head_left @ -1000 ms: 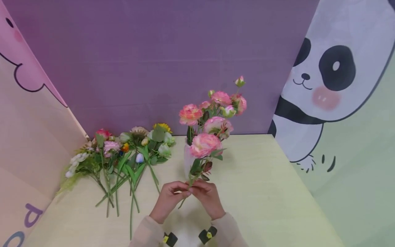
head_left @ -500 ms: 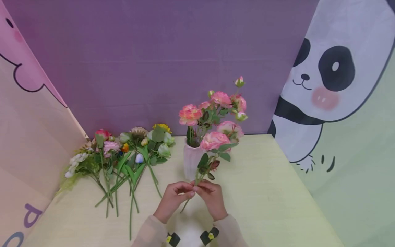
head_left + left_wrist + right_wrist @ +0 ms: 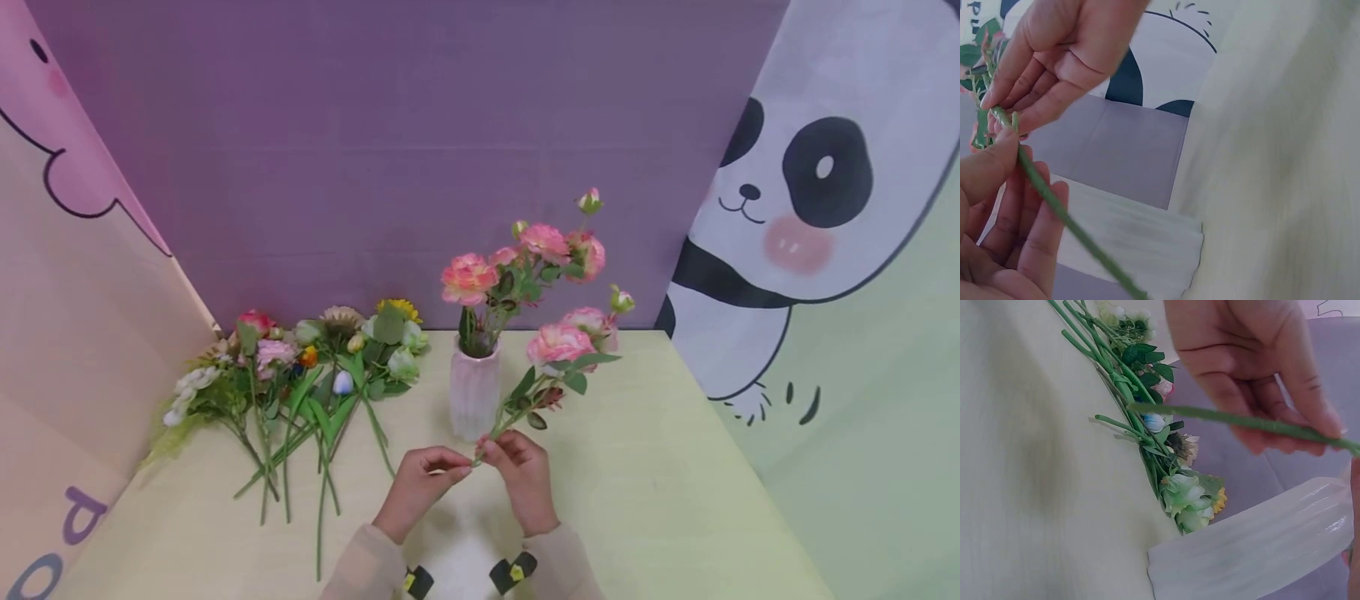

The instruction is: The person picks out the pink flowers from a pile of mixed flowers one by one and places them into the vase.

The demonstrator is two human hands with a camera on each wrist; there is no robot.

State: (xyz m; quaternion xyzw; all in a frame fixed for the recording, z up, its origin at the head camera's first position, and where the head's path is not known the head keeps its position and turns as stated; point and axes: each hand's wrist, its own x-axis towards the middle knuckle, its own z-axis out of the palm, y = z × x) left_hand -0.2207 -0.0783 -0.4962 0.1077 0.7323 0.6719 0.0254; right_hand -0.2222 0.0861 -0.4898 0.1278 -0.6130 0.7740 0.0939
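Between both hands is an artificial pink flower stem (image 3: 562, 346), with layered blooms, a bud and green leaves. It leans to the right, its blooms in front of and right of the vase. My left hand (image 3: 422, 485) pinches the lower stem between thumb and fingers. My right hand (image 3: 522, 482) pinches the stem just above, below the leaves. In the left wrist view the bare green stem (image 3: 1072, 228) runs down past the left fingers. Just behind the hands stands a white ribbed vase (image 3: 474, 396), upright, holding pink flowers (image 3: 468, 279) with buds.
Several artificial flowers lie in a spread on the left of the table (image 3: 660, 492), among them a white-and-blue tulip (image 3: 342, 382) and a yellow bloom (image 3: 400, 309). A purple backdrop (image 3: 360, 167) closes the back, and a panda-printed panel (image 3: 810, 250) stands at the right.
The held flower stem has tilted and moved right, away from the vase, so the vase now shows fully. My hands have shifted slightly right, and the right one has moved a little up the stem.
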